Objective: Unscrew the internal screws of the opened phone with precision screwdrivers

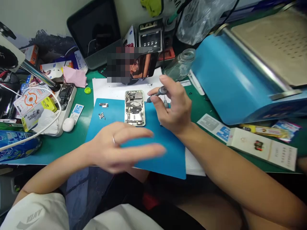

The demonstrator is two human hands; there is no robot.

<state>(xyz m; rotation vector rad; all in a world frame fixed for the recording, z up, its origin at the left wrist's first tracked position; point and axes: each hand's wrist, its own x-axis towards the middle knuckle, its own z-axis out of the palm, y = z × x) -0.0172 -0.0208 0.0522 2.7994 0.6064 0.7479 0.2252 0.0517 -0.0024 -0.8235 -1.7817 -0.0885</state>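
An opened phone [135, 115] with its inner parts bare lies on a blue mat [158, 159]. My right hand [176, 107] pinches a small grey screwdriver [162, 90] just right of the phone, its tip pointing down and left. My left hand [120, 148], slightly blurred and wearing a ring, hovers over the mat in front of the phone. Its thumb and fingers are apart, and nothing shows between them. Left of the phone, two small metal parts rest on the mat, one rectangular [104, 105] and one irregular [101, 116].
Behind the mat a second phone [145, 65] with a lit screen stands on white paper [103, 86], beside a glass jar [181, 65]. A large blue machine [216, 80] fills the right. Boxes, a white earbud case [68, 125] and a white cable [54, 119] crowd the left.
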